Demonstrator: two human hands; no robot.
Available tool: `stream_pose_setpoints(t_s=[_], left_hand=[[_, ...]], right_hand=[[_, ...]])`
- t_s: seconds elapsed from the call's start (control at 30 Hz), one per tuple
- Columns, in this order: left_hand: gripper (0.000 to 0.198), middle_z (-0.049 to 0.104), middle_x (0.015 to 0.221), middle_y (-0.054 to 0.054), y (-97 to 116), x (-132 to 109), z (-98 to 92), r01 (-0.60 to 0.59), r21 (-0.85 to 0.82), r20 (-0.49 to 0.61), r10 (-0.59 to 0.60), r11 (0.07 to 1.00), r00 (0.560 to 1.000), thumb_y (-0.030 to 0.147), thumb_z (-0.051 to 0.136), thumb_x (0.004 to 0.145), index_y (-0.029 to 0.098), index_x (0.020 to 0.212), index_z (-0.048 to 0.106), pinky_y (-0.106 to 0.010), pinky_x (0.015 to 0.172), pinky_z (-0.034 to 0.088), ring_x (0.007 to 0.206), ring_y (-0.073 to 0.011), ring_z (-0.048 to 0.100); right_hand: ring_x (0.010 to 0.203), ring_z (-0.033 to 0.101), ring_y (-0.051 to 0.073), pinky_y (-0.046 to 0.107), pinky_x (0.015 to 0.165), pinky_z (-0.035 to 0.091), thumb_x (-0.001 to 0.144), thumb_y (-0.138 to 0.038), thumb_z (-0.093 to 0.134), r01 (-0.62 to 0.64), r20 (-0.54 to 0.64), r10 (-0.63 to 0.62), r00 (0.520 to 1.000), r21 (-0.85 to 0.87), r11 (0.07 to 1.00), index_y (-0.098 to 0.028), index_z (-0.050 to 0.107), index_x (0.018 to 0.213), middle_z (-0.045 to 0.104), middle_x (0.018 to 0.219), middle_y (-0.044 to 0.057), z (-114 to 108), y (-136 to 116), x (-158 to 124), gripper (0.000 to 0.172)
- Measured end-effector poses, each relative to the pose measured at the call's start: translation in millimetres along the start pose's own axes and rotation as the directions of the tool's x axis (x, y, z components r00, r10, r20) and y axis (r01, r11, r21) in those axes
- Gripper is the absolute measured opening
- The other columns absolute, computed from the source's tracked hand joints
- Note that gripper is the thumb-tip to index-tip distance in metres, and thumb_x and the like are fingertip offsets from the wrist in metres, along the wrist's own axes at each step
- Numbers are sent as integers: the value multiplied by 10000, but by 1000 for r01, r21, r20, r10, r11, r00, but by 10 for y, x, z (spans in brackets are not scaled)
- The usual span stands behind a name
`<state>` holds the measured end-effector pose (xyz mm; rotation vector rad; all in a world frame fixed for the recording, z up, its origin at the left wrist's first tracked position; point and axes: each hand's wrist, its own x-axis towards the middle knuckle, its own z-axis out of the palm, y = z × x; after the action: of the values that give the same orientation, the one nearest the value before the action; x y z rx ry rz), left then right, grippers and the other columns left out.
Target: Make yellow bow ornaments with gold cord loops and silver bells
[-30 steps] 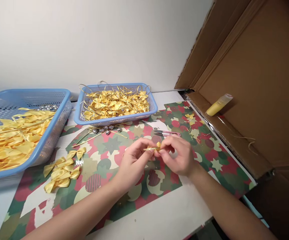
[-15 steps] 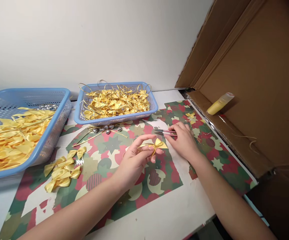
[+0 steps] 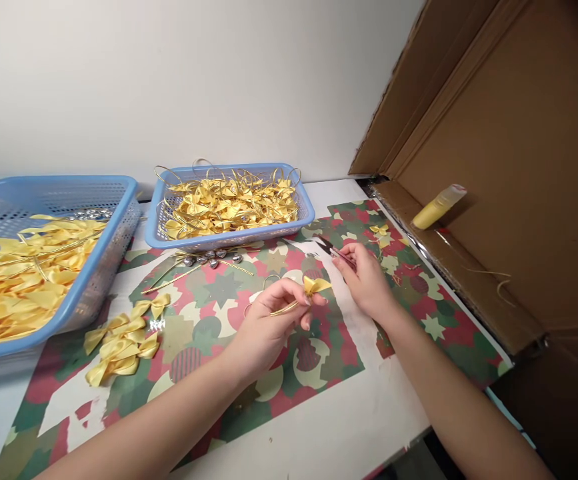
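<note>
My left hand is closed in a pinch on a yellow ribbon bow, whose loops stick out past the fingertips. A gold cord runs back from the bow across the fingers, and a thin loop of it shows behind the hand. To the right, my right hand is wrapped round a pair of thread snips with dark blades and pinkish handles. The blades point up and left, apart from the bow. Several loose yellow bows lie left of my left hand.
Behind the hands stands a blue basket of bows with gold cords. A larger blue basket at left holds yellow bows and silver bells. Small silver bells and cords lie between. A yellow glue bottle leans by the cardboard wall.
My right hand has lifted the thread snips and tilted them, blades now up and left. My left hand's fingers have closed in, and the bow has turned upward in them.
</note>
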<state>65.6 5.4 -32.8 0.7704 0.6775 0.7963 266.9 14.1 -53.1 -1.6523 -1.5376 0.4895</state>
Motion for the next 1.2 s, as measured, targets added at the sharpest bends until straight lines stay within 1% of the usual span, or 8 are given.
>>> stream_pose_setpoints(t_s=[0.1, 0.2, 0.33, 0.47, 0.63, 0.73, 0.87, 1.2], left_hand=[[243, 681, 693, 4, -23, 8, -31, -11, 22, -6, 11, 1000, 1000, 322, 813, 700, 197, 661, 609, -260, 649, 438, 587, -97, 577], [182, 604, 525, 26, -41, 13, -46, -21, 62, -25, 23, 998, 999, 310, 797, 714, 205, 652, 662, -266, 674, 467, 605, -125, 614], [107, 651, 576, 23, -32, 14, -28, -38, 118, -76, 47, 992, 996, 241, 798, 709, 200, 687, 701, -243, 645, 494, 576, -106, 617], [122, 715, 710, 4, -7, 9, -15, -55, 79, -109, 64, 995, 992, 256, 806, 712, 200, 782, 724, -242, 684, 542, 662, -124, 683], [284, 728, 738, -21, 15, 19, -27, -100, -38, -108, 96, 994, 990, 390, 818, 699, 177, 874, 752, -239, 740, 564, 741, -151, 718], [229, 735, 743, -23, 17, 29, -15, -85, 20, -163, 87, 996, 983, 350, 816, 721, 164, 825, 731, -217, 706, 563, 712, -135, 716], [222, 739, 733, -6, 26, 21, 22, -90, 57, -203, 100, 994, 974, 290, 831, 700, 160, 790, 676, -196, 651, 557, 650, -112, 701], [84, 723, 713, 16, 17, -46, 53, -229, 348, -188, 307, 909, 933, 213, 725, 775, 179, 756, 650, -168, 608, 541, 669, -99, 675]], right_hand=[[650, 557, 126, 240, 570, 439, 945, -364, 483, 31, -5, -30, 1000, 193, 981, -199, 483, 947, 590, 780, 7, -40, -154, -58, 165], [564, 488, 98, 218, 507, 399, 944, -345, 483, 119, -45, -111, 993, 275, 954, -206, 505, 955, 544, 716, -22, -107, -297, -146, 141], [548, 504, 97, 211, 479, 404, 868, -311, 572, 314, -86, -303, 949, 192, 930, -210, 549, 885, 554, 681, -27, -186, -424, -231, 105], [514, 524, 98, 205, 445, 416, 811, -276, 626, 412, -118, -403, 908, 72, 908, -210, 556, 811, 585, 650, -27, -182, -486, -247, 97], [500, 548, 108, 218, 474, 466, 794, -268, 644, 436, -144, -437, 888, -38, 899, -210, 552, 795, 601, 617, -28, -128, -474, -238, 109], [499, 563, 106, 209, 471, 459, 796, -275, 648, 422, -143, -433, 890, -104, 901, -209, 550, 774, 609, 609, -29, -105, -458, -235, 121], [443, 502, 80, 189, 437, 391, 777, -285, 673, 424, -141, -449, 883, -172, 889, -197, 549, 728, 565, 545, -50, -80, -460, -244, 160], [427, 429, 53, 174, 445, 335, 774, -270, 683, 396, -108, -409, 906, -128, 909, -177, 545, 684, 502, 512, -64, -59, -479, -274, 190]])
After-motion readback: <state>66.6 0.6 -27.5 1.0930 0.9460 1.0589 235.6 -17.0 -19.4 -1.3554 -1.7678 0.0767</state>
